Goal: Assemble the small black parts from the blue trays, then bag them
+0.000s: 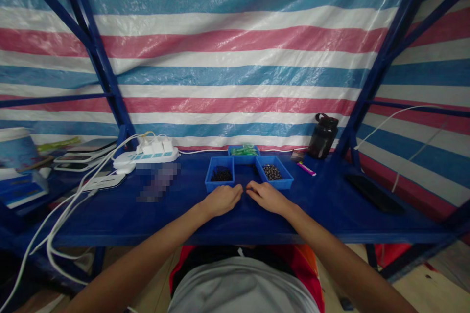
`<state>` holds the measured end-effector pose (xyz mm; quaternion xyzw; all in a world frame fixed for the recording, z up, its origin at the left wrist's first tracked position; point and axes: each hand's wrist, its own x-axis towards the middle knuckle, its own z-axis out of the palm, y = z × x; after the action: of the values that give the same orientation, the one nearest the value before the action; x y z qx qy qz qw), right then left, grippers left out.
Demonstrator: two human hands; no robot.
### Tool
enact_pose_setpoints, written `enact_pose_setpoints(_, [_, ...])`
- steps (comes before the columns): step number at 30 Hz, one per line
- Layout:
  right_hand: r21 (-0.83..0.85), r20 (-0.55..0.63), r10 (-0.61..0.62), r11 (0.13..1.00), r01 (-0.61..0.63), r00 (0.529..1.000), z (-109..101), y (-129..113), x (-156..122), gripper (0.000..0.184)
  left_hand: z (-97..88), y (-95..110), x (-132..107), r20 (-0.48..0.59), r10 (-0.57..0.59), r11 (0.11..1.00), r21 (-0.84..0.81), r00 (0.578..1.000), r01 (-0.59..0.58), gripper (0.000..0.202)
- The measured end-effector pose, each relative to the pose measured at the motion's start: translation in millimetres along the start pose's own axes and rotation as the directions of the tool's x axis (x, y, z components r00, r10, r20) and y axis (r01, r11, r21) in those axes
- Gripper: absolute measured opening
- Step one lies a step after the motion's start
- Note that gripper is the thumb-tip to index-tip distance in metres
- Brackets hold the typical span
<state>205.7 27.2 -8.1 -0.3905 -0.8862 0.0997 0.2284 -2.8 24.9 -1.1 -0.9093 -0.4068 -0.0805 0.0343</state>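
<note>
My left hand (223, 199) and my right hand (269, 196) face each other over the table's middle, a small gap between their fingertips. The fingers of both are closed in a pinch; whatever lies in them is too small to make out. Just beyond my left hand is a blue bin (209, 180) with dark small pieces (222, 174). Beyond my right hand, another blue bin (287, 184) holds shiny small metallic-looking pieces (272, 172). Behind these two stands a third blue bin (244, 160) with green packets (244, 150).
On the blue table (161, 222) a white power strip (157, 155) with plugs and cables (73, 195) sits left, near stacked phones (88, 151). To the right are a dark bottle (323, 137), a purple-pink lighter-like item (306, 168) and a black flat object (373, 193). Striped sheeting (235, 78) hangs behind.
</note>
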Motion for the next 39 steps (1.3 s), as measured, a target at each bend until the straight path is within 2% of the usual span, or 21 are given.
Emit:
enact_pose_setpoints(7, [-0.012,-0.005,0.004,1.0,-0.004,1.0,0.2,-1.9,1.4,0.022,2.5,0.0,-0.5,-0.11,0.036,0.99,-0.133,0.993,-0.051,0.016])
enact_pose_setpoints(13, [0.065,0.036,0.016,0.998,-0.018,0.999,-4.3,-7.6,0.3,0.023,7.4,-3.8,2.4,-0.178,0.103,0.976,-0.174,0.979,-0.135,0.016])
enact_pose_setpoints(19, [0.14,0.054,-0.003,0.99,-0.004,0.999,-2.4,-3.4,1.7,0.026,5.9,-6.6,2.0,-0.16,0.136,0.979,-0.129,0.978,-0.157,0.022])
enact_pose_setpoints(25, [0.174,0.055,-0.005,0.985,-0.005,0.998,-0.3,-1.1,1.7,0.024,-0.6,-4.7,0.7,-0.166,0.205,0.956,-0.179,0.964,-0.234,0.02])
enact_pose_setpoints(32, [0.061,0.043,-0.017,0.998,0.015,0.999,0.7,-2.8,0.7,0.013,3.5,-4.6,0.8,-0.131,0.158,0.963,-0.197,0.979,-0.182,0.007])
enact_pose_setpoints(36, [0.061,0.079,-0.019,0.998,0.014,0.997,0.1,-4.4,-1.3,0.016,6.4,-5.9,2.6,-0.118,0.13,0.964,-0.217,0.984,-0.153,0.009])
enact_pose_setpoints(39, [0.04,0.062,-0.019,0.999,0.016,0.998,-0.1,-4.8,-0.9,0.017,6.1,-5.4,3.4,-0.119,0.132,0.963,-0.219,0.984,-0.156,0.011])
